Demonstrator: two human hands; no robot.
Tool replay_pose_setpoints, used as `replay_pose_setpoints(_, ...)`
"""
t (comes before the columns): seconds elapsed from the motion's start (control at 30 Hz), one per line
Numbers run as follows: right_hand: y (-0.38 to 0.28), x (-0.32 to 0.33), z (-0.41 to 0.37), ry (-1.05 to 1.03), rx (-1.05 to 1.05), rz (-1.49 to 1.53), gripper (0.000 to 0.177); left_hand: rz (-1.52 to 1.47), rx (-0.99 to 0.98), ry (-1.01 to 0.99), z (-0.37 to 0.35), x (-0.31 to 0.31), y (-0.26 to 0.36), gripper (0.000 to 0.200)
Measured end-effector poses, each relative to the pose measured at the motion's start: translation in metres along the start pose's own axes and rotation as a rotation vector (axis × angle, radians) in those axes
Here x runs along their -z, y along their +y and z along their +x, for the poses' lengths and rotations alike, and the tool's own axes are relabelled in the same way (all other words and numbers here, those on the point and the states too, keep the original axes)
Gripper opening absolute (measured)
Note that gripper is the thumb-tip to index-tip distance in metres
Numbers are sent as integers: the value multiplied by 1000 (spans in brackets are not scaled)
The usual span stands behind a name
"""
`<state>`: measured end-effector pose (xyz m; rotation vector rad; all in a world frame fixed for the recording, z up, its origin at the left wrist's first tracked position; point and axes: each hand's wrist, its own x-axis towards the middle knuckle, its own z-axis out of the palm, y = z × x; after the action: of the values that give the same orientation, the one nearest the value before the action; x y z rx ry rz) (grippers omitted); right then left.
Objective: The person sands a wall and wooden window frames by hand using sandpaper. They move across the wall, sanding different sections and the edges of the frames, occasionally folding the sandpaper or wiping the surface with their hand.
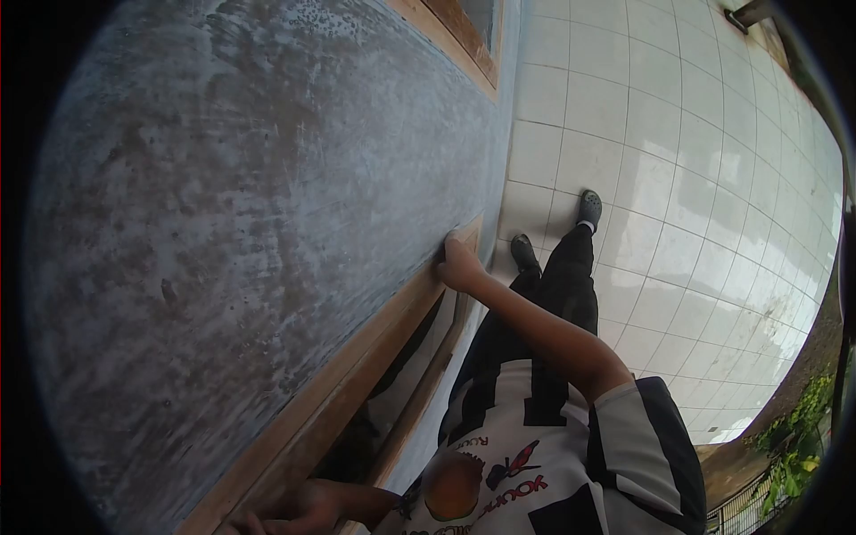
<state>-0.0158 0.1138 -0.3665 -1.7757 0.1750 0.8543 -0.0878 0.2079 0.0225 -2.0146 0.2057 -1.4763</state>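
Note:
My right hand (459, 265) presses against the wooden window frame (357, 343), at the corner where it meets the grey wall (223, 196). Its fingers are curled in, and a small dark patch shows at their edge; what they hold is hidden. At the lower left, my left hand (299, 513) rests by the lower end of the same frame. The bottom of the view cuts it off, and its fingers look loosely apart in the dim light. Dark glass (406, 374) shows inside the frame beside my forearms.
Another wooden frame (455, 36) is set in the wall at the top. White floor tiles (660, 178) stretch away on the right, with my dark clogs (589, 208) standing on them. A green plant (794, 446) grows at the lower right, beside a metal fence (736, 517).

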Motion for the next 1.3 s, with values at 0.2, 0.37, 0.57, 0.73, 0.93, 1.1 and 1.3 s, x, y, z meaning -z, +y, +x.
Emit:
replay_pose_setpoints(0.2, -12, 16, 2, -36, 11, -17, 66, -30, -36, -15, 3, 2, -3, 33)
replay_pose_setpoints(0.37, -25, 3, -26, 28, 104, 46, 67, -61, 61, -7, 0, 4, 0, 31)
replay_pose_setpoints(0.57, -36, 12, -29, -55, 78, 101, 82, -79, 63, 23, -1, 1, 0, 30)
replay_pose_setpoints(0.73, 6, 3, 3, 52, 97, -36, 67, -94, 84, 17, -1, 4, 1, 31)
replay_pose_setpoints(0.93, 131, 20, 81, 52, -110, 365, 35, -184, 63, 19, -5, 8, -13, 31)
replay_pose_setpoints(1.1, 74, 64, 2, 16, -198, 359, 26, -43, 167, -58, -10, 16, -6, 23)
replay_pose_setpoints(1.3, -38, 56, -41, -314, 180, 400, 40, -6, 282, -162, -1, 27, 11, 20)
